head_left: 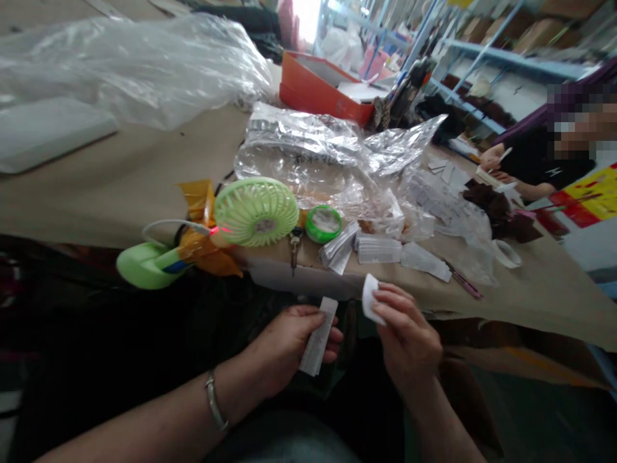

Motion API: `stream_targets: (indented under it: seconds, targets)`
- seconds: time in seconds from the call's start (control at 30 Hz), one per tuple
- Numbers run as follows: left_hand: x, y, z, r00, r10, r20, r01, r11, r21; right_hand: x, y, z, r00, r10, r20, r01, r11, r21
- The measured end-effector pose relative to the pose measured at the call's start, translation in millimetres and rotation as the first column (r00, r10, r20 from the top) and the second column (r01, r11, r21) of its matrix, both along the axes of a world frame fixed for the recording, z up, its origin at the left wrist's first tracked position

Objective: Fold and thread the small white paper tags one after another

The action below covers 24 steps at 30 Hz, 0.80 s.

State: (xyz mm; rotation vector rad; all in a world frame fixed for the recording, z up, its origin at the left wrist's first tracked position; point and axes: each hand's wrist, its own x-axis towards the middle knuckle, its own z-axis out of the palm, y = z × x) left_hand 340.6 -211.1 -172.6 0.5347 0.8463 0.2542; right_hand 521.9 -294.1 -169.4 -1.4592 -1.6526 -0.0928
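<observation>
L hand (289,337) pinches a thin stack of printed strips (318,341), thumb on top, fingers curled loosely behind; strips tilt, top end leaning right, in front of the table edge & below tabletop stuff. R hand (409,337) is up nr the edge, thumb + fingertips closed on a small white piece (370,299), other fingers bent alongside; exact type of piece unclear (blur). Hands apart, strips & white piece not touching. Bracelet (214,402) on L wrist. Table (164,161) w/ brown cover: along front edge, L to R, green fan (255,212) w/ white cable (166,223) & orange wrap (200,247) round its handle, keys (295,247) hanging at edge, round green tub (309,226), then 3 paper piles: fanned pile (340,247), flat pile (378,249), slanted pile (425,262). Pinkish tool (465,281) just beside the last one, type n/c. White tape roll (508,254) further R. Behind: clear bag (313,154) w/ some marks on it, open orange box (322,93) past it, big clear plastic (144,67) + white slab (48,132) at far L. Co-worker in dark top (544,161) at R end, hands over table nr dark brown pieces (491,202). Blue shelves (511,56) w/ boxes in bkgd.
</observation>
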Motion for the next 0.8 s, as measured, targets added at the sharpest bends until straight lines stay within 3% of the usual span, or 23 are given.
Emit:
stream_targets:
  seconds: [0.1,0.23,0.43,0.63,0.73,0.8]
  targets:
    - [-1.7,-0.1,-0.5,0.982,0.084,0.17,-0.083,0.996,-0.01,-42.2,6.4,-6.9,0.962,0.247,0.113,-0.241,0.969,-0.06]
    - [-9.3,0.0,-6.0,0.957,0.156,0.246,-0.158,0.987,-0.012,-60.1,10.2,-20.8,0.923,0.334,0.193,-0.315,0.941,-0.125]
    - [-14.9,-0.9,-8.3,0.951,0.229,0.21,-0.228,0.973,-0.029,-54.7,10.0,-22.7,0.897,0.373,0.237,-0.341,0.925,-0.166]
    - [-15.8,-1.6,-13.2,0.963,0.136,0.234,-0.123,0.99,-0.072,-59.3,7.7,-19.2,0.898,0.372,0.234,-0.339,0.925,-0.171]
    - [-19.9,-0.3,-13.7,0.969,0.126,0.215,-0.109,0.99,-0.09,-58.0,3.5,-21.3,0.933,0.341,0.119,-0.325,0.936,-0.137]
    - [-23.9,1.0,-11.7,0.975,0.055,0.214,-0.039,0.996,-0.077,-53.5,2.1,-23.3,0.969,0.232,-0.082,-0.241,0.964,-0.114]
